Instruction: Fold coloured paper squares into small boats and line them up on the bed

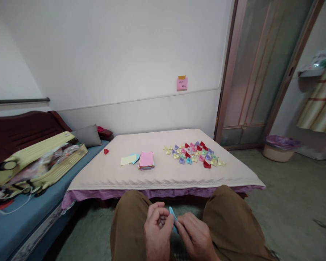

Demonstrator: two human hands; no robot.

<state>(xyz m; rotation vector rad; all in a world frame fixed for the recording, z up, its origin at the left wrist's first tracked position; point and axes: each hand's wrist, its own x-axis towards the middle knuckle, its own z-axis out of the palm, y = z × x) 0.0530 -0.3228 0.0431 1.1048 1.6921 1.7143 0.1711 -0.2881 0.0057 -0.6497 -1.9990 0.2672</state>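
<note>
Low between my knees, my left hand (157, 228) and my right hand (193, 233) both pinch a small folded piece of light blue paper (173, 214). The fingers of both hands are curled around it. Ahead on the low table (163, 174) lies a stack of coloured paper squares (146, 160) with a pink sheet on top. Beside it are a loose yellow and blue sheet (129, 159). To the right is a cluster of several small folded paper pieces (195, 153) in many colours. A single red folded piece (106, 151) sits at the table's left edge.
A blue-covered bench (21, 214) on the left holds a yellow bag (38, 159) and a grey cushion (88, 135). A pink note (182, 83) is stuck on the white wall. A glass door (260, 72) and a lined bin (279, 148) stand at the right.
</note>
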